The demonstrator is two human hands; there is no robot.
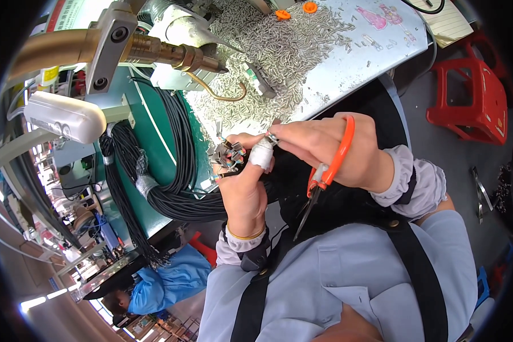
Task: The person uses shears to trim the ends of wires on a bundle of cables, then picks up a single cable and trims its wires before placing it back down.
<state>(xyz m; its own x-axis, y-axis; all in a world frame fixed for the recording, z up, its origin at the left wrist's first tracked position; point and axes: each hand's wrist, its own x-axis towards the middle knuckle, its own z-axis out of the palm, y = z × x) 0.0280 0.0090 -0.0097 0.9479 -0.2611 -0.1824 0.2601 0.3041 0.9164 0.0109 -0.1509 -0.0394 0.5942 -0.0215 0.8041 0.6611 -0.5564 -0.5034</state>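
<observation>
A bunch of black cables (196,208) with small metal connectors (232,153) at their ends is gripped in my left hand (242,196). White tape wraps its thumb. Pressed against that thumb, the fingertips of my right hand (336,145) pinch a small metal piece (273,138) at one cable end. An orange-handled tool with slim pointed metal jaws (325,175) is also held in my right hand, its handle arching over the hand and its tip pointing down toward my lap. Whether it is pliers or snips I cannot tell.
Many small metal shells (273,48) are heaped on the white tabletop (353,74), with two orange pieces (309,7) at the back. A metal machine arm with a nozzle (182,57) juts in from the left. A red stool (470,100) stands right; a person in blue (168,279) sits lower left.
</observation>
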